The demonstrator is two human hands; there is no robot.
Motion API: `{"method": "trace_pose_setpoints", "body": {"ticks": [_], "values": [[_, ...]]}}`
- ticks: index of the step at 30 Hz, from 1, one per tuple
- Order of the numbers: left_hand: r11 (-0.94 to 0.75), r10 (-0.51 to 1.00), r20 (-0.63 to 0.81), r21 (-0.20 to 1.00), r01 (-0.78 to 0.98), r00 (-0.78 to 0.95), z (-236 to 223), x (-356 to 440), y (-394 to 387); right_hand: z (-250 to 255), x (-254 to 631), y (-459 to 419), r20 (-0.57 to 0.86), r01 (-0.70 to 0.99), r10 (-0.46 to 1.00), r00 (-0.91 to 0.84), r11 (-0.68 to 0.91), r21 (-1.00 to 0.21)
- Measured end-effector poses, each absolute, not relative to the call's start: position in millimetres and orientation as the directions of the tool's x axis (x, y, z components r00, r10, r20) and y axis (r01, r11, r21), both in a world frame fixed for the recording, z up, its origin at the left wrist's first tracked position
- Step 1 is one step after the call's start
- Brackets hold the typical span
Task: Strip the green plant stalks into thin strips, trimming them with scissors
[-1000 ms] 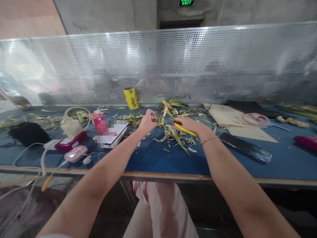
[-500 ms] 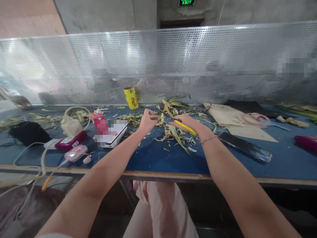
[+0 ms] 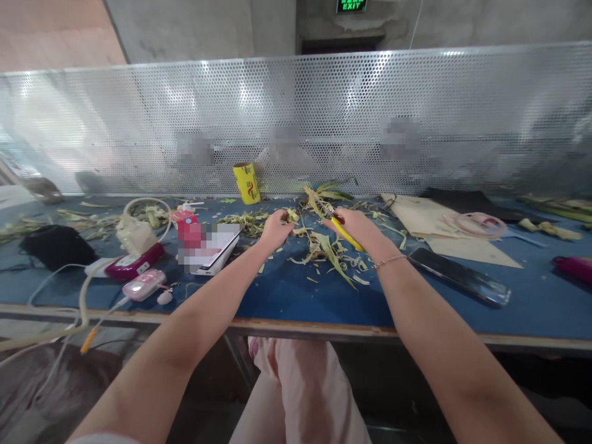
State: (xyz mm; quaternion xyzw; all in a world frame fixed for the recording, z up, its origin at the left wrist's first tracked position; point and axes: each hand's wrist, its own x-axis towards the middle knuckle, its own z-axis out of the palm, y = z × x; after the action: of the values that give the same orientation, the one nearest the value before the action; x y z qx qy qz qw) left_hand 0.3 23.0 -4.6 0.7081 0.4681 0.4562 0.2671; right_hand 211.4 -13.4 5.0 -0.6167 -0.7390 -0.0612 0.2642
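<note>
My left hand (image 3: 276, 229) is closed in a pinch on a small pale yellow-green plant piece (image 3: 292, 216), a little above the blue table. Across a short gap, my right hand (image 3: 356, 228) wraps round a yellow-handled tool (image 3: 346, 234). The tool's metal head points up and left; its exact kind is hard to make out. Beneath and between both hands lie plant trimmings (image 3: 319, 246), with long green leaf strips and pale curled peelings. A larger leafy plant piece (image 3: 330, 190) lies just beyond the right hand.
A yellow cardboard roll (image 3: 247, 184) stands by the perforated metal screen (image 3: 305, 111). At left are a phone-like white device (image 3: 215, 246), a red carton (image 3: 187, 227), a pink gadget (image 3: 144, 285) and cables. A black phone (image 3: 460, 277) and brown paper (image 3: 416, 222) lie right.
My hands have moved slightly apart. The tool has turned in my right hand, its head drawn back from the left hand. The plant piece in my left fingers now shows more clearly.
</note>
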Motion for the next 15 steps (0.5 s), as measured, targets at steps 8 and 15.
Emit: {"method": "trace_pose_setpoints", "body": {"ticks": [8, 15], "values": [[-0.295, 0.955, 0.273, 0.899, 0.324, 0.115, -6.5, 6.1, 25.6, 3.5, 207.9, -11.5, 0.441, 0.927, 0.891, -0.105, 0.248, -0.282], [-0.18, 0.949, 0.2, 0.978, -0.102, 0.242, -4.3, 12.1, 24.1, -12.0, 187.8, 2.8, 0.458, 0.579, 0.888, -0.044, 0.396, -0.713]]}}
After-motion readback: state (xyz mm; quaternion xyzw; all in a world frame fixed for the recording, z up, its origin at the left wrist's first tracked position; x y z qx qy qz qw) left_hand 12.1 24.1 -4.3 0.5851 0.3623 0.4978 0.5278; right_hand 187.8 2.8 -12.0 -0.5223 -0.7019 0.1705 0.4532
